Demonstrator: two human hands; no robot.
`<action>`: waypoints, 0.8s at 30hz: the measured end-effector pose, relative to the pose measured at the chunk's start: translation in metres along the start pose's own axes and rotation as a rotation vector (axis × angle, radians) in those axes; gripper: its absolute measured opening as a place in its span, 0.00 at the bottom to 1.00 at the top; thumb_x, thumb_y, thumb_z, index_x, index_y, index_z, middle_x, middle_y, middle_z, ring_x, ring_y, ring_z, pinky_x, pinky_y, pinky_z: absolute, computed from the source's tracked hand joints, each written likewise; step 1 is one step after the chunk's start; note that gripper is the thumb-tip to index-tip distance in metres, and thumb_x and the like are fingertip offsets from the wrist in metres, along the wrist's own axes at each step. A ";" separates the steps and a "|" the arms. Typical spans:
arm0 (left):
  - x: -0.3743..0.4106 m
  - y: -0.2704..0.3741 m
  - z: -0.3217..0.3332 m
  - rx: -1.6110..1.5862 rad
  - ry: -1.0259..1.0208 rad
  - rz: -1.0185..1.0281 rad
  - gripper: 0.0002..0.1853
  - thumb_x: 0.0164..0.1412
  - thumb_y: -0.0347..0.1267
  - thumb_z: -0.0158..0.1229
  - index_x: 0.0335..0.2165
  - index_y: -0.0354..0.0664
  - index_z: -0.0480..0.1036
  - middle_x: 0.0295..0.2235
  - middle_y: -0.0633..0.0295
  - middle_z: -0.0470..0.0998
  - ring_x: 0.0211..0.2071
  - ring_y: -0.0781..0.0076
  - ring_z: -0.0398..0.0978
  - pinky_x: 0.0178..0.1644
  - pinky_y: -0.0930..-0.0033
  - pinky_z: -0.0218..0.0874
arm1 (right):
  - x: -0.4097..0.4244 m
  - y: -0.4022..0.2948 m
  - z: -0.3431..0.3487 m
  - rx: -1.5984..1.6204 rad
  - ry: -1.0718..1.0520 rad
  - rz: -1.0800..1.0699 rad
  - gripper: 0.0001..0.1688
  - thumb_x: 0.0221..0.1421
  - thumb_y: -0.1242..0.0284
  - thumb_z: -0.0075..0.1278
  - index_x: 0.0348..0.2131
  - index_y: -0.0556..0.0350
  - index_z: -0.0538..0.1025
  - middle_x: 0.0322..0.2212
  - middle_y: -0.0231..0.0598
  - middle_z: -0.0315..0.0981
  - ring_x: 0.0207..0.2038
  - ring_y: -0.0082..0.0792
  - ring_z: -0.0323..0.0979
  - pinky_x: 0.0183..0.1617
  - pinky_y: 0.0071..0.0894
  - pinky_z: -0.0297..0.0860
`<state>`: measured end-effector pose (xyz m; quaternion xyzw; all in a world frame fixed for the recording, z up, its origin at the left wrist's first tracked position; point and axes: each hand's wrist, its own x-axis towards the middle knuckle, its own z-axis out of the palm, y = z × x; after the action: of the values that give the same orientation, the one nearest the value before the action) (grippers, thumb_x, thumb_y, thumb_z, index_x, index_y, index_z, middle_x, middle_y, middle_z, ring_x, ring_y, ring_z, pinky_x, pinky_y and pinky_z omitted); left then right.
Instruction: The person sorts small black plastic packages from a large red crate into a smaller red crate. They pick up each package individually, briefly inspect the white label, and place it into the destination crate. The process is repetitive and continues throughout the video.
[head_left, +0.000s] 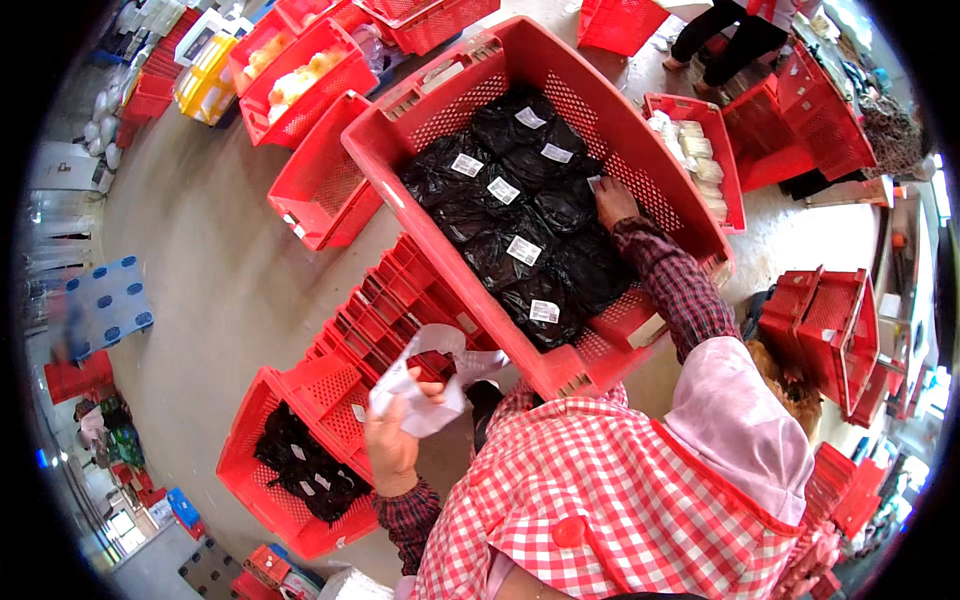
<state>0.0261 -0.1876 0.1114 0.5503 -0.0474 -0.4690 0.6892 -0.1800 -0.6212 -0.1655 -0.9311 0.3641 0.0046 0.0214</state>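
Before me stands a large red plastic crate (427, 225) with perforated walls. Several black plastic bags (562, 210) lie packed inside it, most bearing a white printed label (523, 250). My right hand (615, 201) reaches over the crate's right side and rests on a bag near that wall, its fingers at a white label (595, 183) partly hidden by the hand. Outside the crate, at lower left, my left hand (394, 442) holds a curling strip of white label backing paper (435, 416). Part of the strip loops up toward the crate's near edge.
A red crate (247, 480) at lower left holds more labelled black bags, beside a row of nested red crates (375, 300). Crates with pale contents (300, 82) stand at upper left. Another crate (731, 150) holds wrapped packs at right. A person (731, 37) stands at upper right.
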 end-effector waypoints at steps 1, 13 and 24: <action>0.001 -0.004 0.003 -0.015 -0.046 -0.046 0.21 0.61 0.32 0.47 0.49 0.28 0.62 0.37 0.46 0.75 0.38 0.59 0.75 0.45 0.59 0.66 | -0.003 -0.008 -0.001 0.037 0.006 0.047 0.19 0.49 0.72 0.46 0.42 0.59 0.70 0.41 0.47 0.67 0.47 0.47 0.64 0.49 0.43 0.64; 0.025 -0.055 0.039 0.609 -0.340 -0.122 0.16 0.63 0.30 0.45 0.45 0.31 0.68 0.32 0.61 0.76 0.32 0.77 0.72 0.38 0.73 0.63 | -0.117 -0.194 -0.212 1.142 -0.090 -0.697 0.20 0.46 0.68 0.57 0.40 0.57 0.74 0.37 0.44 0.73 0.40 0.43 0.71 0.44 0.38 0.68; 0.030 -0.033 0.043 0.798 -0.676 -0.177 0.17 0.60 0.28 0.45 0.46 0.34 0.68 0.36 0.58 0.75 0.37 0.75 0.71 0.43 0.71 0.62 | -0.132 -0.179 -0.198 1.607 -0.572 -0.226 0.09 0.54 0.75 0.50 0.34 0.64 0.77 0.31 0.38 0.75 0.34 0.26 0.72 0.41 0.26 0.68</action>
<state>-0.0018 -0.2378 0.0880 0.5898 -0.3951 -0.6221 0.3301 -0.1572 -0.4091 0.0417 -0.6272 0.1428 -0.0223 0.7654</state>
